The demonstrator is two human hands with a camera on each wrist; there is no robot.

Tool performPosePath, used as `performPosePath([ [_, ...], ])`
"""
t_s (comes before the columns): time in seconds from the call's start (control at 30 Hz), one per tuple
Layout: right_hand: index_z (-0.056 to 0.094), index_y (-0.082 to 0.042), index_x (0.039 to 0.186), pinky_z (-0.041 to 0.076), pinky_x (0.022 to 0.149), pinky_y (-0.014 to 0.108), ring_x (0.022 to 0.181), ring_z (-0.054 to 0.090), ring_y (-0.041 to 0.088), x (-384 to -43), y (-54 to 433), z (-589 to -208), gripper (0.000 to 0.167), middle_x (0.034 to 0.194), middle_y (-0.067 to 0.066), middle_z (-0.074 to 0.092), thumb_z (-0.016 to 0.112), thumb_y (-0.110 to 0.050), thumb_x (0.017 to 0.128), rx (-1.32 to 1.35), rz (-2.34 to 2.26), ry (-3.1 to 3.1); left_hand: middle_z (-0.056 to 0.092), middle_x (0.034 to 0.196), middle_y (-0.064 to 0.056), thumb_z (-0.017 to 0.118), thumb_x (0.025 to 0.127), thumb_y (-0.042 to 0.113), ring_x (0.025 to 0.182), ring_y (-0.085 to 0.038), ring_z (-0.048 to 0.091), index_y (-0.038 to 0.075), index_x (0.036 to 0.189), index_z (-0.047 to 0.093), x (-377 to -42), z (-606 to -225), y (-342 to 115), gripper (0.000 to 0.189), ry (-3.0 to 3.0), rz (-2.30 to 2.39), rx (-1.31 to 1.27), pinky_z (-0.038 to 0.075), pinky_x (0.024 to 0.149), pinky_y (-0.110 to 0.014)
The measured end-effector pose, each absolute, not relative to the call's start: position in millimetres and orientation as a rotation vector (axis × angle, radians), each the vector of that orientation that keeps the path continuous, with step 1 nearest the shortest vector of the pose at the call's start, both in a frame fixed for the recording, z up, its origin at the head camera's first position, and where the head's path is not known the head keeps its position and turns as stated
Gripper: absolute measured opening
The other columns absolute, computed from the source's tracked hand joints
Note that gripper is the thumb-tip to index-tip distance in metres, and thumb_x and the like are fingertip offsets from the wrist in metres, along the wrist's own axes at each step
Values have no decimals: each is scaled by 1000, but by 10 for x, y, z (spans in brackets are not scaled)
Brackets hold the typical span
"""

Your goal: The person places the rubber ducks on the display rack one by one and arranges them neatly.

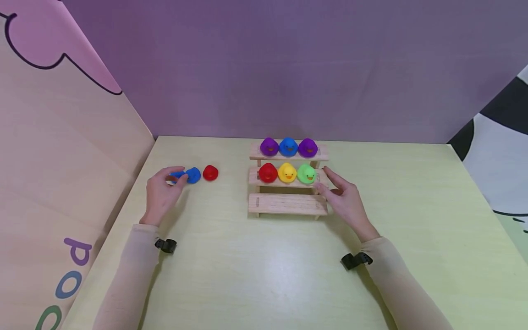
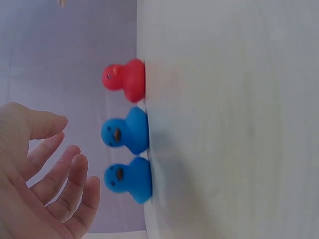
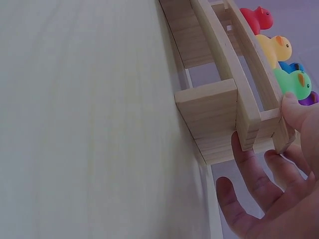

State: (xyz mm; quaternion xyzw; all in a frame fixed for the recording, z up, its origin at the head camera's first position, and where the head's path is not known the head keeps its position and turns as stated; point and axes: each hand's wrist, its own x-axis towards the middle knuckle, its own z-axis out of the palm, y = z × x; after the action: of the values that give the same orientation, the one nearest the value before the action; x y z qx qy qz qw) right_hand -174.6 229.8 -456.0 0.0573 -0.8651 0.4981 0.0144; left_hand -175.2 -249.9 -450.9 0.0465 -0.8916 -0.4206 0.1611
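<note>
My left hand (image 1: 162,190) hovers beside two blue rubber ducks, its thumb and fingers loosely bent with a gap between them. In the left wrist view the nearer blue duck (image 2: 130,180), the other blue duck (image 2: 127,130) and a red duck (image 2: 127,79) stand in a row on the table, apart from the fingers. My right hand (image 1: 344,201) grips the right end of a three-step wooden rack (image 1: 288,204), thumb by the green duck (image 1: 307,174). Left of that duck sit a yellow duck (image 1: 287,173) and a red duck (image 1: 268,173) on the middle step.
On the top step are a purple duck (image 1: 269,147), a blue duck (image 1: 288,146) and a second purple duck (image 1: 308,148). The bottom step shows bare wood. A purple panel (image 1: 288,68) stands behind the table (image 1: 268,275), with a printed panel (image 1: 62,160) at the left.
</note>
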Motion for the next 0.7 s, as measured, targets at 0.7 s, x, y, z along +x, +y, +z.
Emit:
performPosePath([
  [0.7,43,-18,164,54,80,9,111,73,42,-1709,2280,-4505,66,168,14,42,68,-38,106,175,1557,-2692,72,133,-25,63,107,25,111,-43,73,5,139,69,-1853,-4550,-2877,39,-2728,-1151,196,51,78,-30],
])
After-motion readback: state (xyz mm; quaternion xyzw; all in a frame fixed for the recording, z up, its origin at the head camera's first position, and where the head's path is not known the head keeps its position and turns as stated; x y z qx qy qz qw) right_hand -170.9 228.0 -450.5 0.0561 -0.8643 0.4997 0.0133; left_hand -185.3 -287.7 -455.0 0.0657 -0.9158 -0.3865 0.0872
